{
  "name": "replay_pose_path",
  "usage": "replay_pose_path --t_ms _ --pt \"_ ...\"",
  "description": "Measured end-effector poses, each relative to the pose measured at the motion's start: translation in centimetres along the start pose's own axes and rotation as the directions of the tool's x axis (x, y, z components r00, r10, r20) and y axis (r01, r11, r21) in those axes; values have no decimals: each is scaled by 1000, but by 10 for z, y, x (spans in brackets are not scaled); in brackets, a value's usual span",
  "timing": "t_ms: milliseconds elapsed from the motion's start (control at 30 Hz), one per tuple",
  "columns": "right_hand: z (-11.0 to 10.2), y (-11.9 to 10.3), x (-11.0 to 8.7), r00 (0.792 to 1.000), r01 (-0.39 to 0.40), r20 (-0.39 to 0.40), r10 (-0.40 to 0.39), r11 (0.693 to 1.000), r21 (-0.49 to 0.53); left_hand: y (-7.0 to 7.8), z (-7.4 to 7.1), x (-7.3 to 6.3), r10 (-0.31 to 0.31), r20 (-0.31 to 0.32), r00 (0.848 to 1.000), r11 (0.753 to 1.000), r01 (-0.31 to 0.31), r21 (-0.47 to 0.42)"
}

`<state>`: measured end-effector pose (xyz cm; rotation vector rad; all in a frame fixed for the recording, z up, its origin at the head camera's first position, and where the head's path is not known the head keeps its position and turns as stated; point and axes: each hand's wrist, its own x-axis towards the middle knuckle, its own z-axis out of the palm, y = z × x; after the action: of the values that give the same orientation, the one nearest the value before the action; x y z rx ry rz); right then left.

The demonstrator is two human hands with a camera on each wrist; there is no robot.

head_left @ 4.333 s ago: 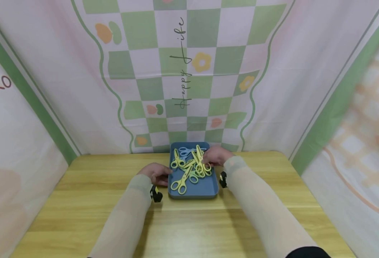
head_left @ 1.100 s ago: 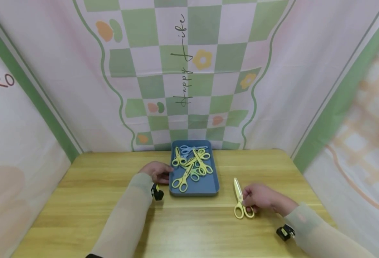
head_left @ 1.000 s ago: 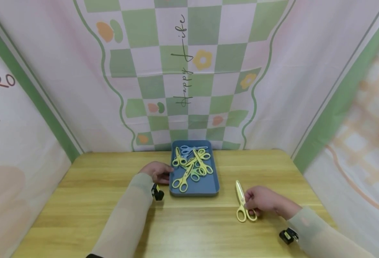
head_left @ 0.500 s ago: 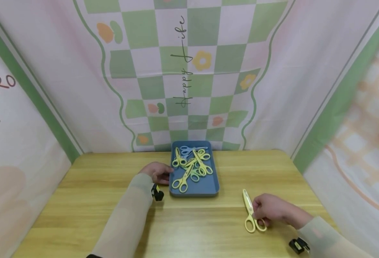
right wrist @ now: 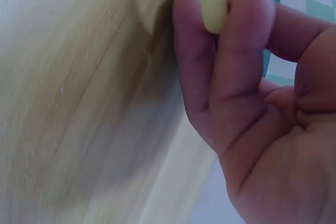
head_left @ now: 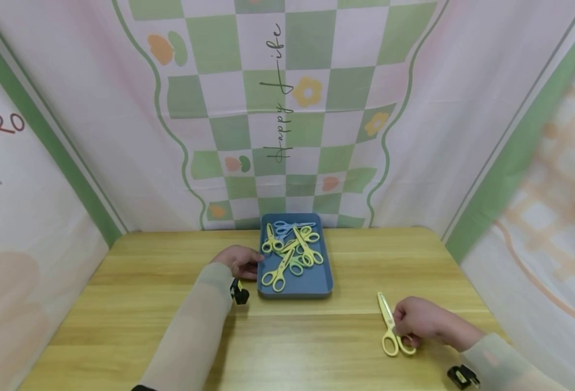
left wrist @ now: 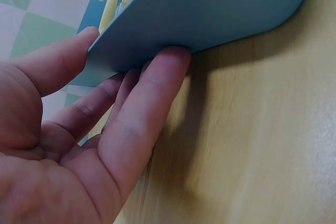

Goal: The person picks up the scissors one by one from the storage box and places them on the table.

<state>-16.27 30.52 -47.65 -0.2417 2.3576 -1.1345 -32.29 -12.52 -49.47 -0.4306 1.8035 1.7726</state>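
My right hand (head_left: 423,321) grips a pair of yellow scissors (head_left: 390,320) at the right of the table, blades pointing away from me. In the right wrist view, part of a yellow handle (right wrist: 212,3) lies between the fingers; the rest is cut off. A blue-grey tray (head_left: 314,282) stands at the middle back. My left hand (head_left: 238,262) holds its left side, thumb at the rim and fingers against the lower wall (left wrist: 210,14). Inside the tray are several yellow scissors (head_left: 279,271), blue scissors (head_left: 292,225) and green-handled scissors (head_left: 296,266), overlapping one another.
The wooden table (head_left: 287,347) reaches back to a checkered green and white curtain (head_left: 307,130). More curtain hangs at the left and right. A small black device is worn on each wrist.
Several seconds ago my right hand was in the tray among the scissors. It has carried one yellow pair out to the right and toward me. My left hand stays on the tray.
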Motion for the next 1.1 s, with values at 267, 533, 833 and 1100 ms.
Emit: replay_pose_path --t_ms 267,533,833,1100 --pt "-5 0 -2 997 -16 -77 4 988 -154 0 -1 2 -4 -9 1000 1000 4 -1" --pt "-13 1 -3 990 -61 -135 31 972 -226 0 0 3 2 -4 1000 1000 -2 -1" --pt "-17 2 -1 976 -125 -205 73 960 -253 0 -1 2 -4 -2 1000 1000 4 -1" --pt "-22 7 0 971 -104 -236 36 953 -284 0 -1 3 -1 -7 1000 1000 1 -4"
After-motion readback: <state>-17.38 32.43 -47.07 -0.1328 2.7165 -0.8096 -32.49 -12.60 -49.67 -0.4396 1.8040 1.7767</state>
